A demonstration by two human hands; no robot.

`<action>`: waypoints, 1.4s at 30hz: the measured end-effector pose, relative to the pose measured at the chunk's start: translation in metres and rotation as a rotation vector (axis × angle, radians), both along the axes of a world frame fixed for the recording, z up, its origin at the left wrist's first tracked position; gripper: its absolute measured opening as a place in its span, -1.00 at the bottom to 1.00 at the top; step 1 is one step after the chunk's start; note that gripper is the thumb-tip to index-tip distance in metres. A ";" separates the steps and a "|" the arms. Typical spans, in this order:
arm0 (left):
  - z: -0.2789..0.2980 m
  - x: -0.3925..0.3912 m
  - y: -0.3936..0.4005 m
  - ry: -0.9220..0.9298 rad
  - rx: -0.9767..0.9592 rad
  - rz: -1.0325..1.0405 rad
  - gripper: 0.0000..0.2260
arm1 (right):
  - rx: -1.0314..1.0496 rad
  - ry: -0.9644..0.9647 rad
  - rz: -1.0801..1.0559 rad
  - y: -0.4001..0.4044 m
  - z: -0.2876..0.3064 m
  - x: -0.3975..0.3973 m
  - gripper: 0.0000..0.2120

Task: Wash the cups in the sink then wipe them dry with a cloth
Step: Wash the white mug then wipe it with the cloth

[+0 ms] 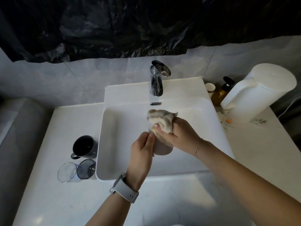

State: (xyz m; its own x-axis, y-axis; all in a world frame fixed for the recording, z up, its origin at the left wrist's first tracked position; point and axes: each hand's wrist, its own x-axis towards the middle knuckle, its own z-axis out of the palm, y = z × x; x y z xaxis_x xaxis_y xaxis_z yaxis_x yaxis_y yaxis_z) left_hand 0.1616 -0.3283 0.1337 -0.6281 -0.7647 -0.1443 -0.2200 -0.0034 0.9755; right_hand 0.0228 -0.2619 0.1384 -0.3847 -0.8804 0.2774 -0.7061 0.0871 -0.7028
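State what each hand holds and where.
Left hand grips the cup by its side; right hand holds the cloth, bunched over the cup's rim.

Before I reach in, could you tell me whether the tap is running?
Off: no stream falls from the tap into the sink.

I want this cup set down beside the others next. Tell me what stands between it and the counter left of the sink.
Nothing visible blocks it. The cup, held over the sink, only has to clear the sink's left wall; dark mug and two glasses already stand there.
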 end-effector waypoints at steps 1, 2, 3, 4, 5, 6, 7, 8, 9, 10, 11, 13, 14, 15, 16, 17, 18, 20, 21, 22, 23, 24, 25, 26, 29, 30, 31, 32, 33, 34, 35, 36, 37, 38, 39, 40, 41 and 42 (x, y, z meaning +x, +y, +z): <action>0.002 -0.002 -0.002 -0.004 -0.005 0.008 -0.69 | 0.029 -0.069 -0.033 -0.003 -0.002 -0.005 -0.59; 0.003 -0.003 -0.005 -0.003 -0.001 0.024 -0.69 | 0.034 -0.136 -0.084 -0.003 -0.006 -0.009 -0.53; 0.004 -0.003 -0.010 -0.001 0.009 0.043 -0.69 | 0.020 -0.180 -0.135 0.001 -0.012 -0.009 -0.49; 0.004 -0.003 -0.014 0.000 0.022 0.061 -0.68 | -0.012 -0.189 -0.165 0.007 -0.018 -0.005 -0.49; 0.003 -0.002 -0.017 0.001 0.038 0.076 -0.68 | -0.051 -0.169 -0.155 0.014 -0.023 0.002 -0.51; 0.001 0.000 -0.017 -0.003 0.063 0.086 -0.69 | -0.085 -0.119 -0.119 0.018 -0.025 0.010 -0.53; 0.000 0.001 -0.013 -0.006 0.101 0.086 -0.69 | -0.101 -0.064 -0.064 0.019 -0.025 0.019 -0.56; -0.001 0.002 -0.008 -0.010 0.149 0.082 -0.69 | -0.102 -0.010 -0.007 0.018 -0.023 0.024 -0.58; -0.001 0.002 -0.001 -0.014 0.195 0.072 -0.69 | -0.098 0.051 0.030 0.013 -0.018 0.024 -0.62; -0.001 0.002 0.005 -0.021 0.228 0.061 -0.69 | -0.095 0.130 0.041 0.006 -0.016 0.021 -0.65; 0.000 0.001 0.008 -0.025 0.245 0.055 -0.68 | -0.087 0.194 0.032 0.001 -0.014 0.014 -0.65; 0.001 0.000 0.006 -0.027 0.248 0.082 -0.63 | -0.046 0.189 -0.061 -0.002 -0.015 0.000 -0.45; 0.000 0.001 0.002 -0.024 0.242 0.104 -0.61 | -0.033 0.139 -0.116 0.002 -0.020 -0.003 -0.34; -0.001 0.002 -0.002 -0.019 0.228 0.121 -0.60 | -0.032 0.104 -0.158 0.008 -0.026 -0.001 -0.28; -0.003 0.004 -0.006 -0.017 0.211 0.128 -0.60 | -0.051 0.093 -0.172 0.014 -0.033 0.004 -0.26; -0.004 0.007 -0.007 -0.022 0.197 0.130 -0.61 | -0.069 0.100 -0.160 0.020 -0.039 0.012 -0.29; -0.005 0.008 -0.006 -0.034 0.195 0.128 -0.62 | -0.087 0.119 -0.134 0.024 -0.043 0.020 -0.34; -0.005 0.010 0.001 -0.069 0.204 0.108 -0.62 | -0.092 0.176 -0.092 0.021 -0.045 0.029 -0.53; -0.003 0.010 0.005 -0.088 0.203 0.091 -0.62 | -0.127 0.203 -0.098 0.016 -0.043 0.029 -0.64; 0.000 0.009 0.008 -0.094 0.203 0.076 -0.62 | -0.173 0.223 -0.101 0.009 -0.040 0.027 -0.71; 0.003 0.008 0.009 -0.100 0.192 0.060 -0.62 | -0.198 0.216 -0.092 0.004 -0.034 0.022 -0.73; 0.007 0.007 0.009 -0.108 0.159 0.049 -0.62 | -0.199 0.188 -0.087 0.000 -0.027 0.017 -0.68; 0.011 0.006 0.007 -0.123 0.108 0.037 -0.63 | -0.177 0.145 -0.108 -0.004 -0.022 0.014 -0.60; 0.014 0.006 0.005 -0.136 0.065 0.030 -0.65 | -0.150 0.086 -0.150 -0.006 -0.018 0.014 -0.52; 0.022 0.007 -0.001 -0.141 -0.002 0.014 -0.64 | -0.064 -0.184 -0.240 -0.014 -0.013 0.020 -0.63; 0.024 0.009 -0.002 -0.153 -0.041 -0.002 -0.60 | 0.029 -0.318 -0.265 -0.018 -0.009 0.020 -0.68; 0.024 0.012 -0.003 -0.176 -0.095 -0.022 -0.58 | 0.144 -0.455 -0.283 -0.022 -0.005 0.020 -0.69; 0.024 0.015 -0.004 -0.202 -0.156 -0.046 -0.58 | 0.248 -0.568 -0.291 -0.023 -0.002 0.018 -0.66; 0.025 0.017 -0.005 -0.226 -0.207 -0.073 -0.59 | 0.317 -0.616 -0.275 -0.024 0.002 0.015 -0.62; 0.026 0.018 -0.007 -0.244 -0.250 -0.098 -0.61 | 0.347 -0.605 -0.247 -0.025 0.006 0.013 -0.58; 0.027 0.017 -0.010 -0.252 -0.295 -0.121 -0.61 | 0.360 -0.576 -0.222 -0.027 0.011 0.011 -0.57; 0.027 0.015 -0.012 -0.260 -0.356 -0.147 -0.62 | 0.361 -0.551 -0.211 -0.029 0.015 0.009 -0.57; 0.029 0.012 -0.014 -0.268 -0.430 -0.173 -0.63 | 0.359 -0.539 -0.214 -0.031 0.020 0.007 -0.58; 0.032 0.009 -0.014 -0.274 -0.502 -0.192 -0.63 | 0.346 -0.539 -0.223 -0.034 0.024 0.005 -0.59; 0.035 0.006 -0.015 -0.274 -0.559 -0.212 -0.62 | 0.319 -0.532 -0.225 -0.036 0.026 0.003 -0.59; 0.037 0.003 -0.018 -0.275 -0.595 -0.232 -0.62 | 0.282 -0.513 -0.213 -0.037 0.025 0.000 -0.59; 0.038 0.000 -0.021 -0.275 -0.602 -0.245 -0.62 | 0.239 -0.493 -0.184 -0.036 0.024 -0.001 -0.61; 0.039 -0.002 -0.024 -0.272 -0.578 -0.249 -0.63 | 0.187 -0.482 -0.136 -0.033 0.023 -0.002 -0.66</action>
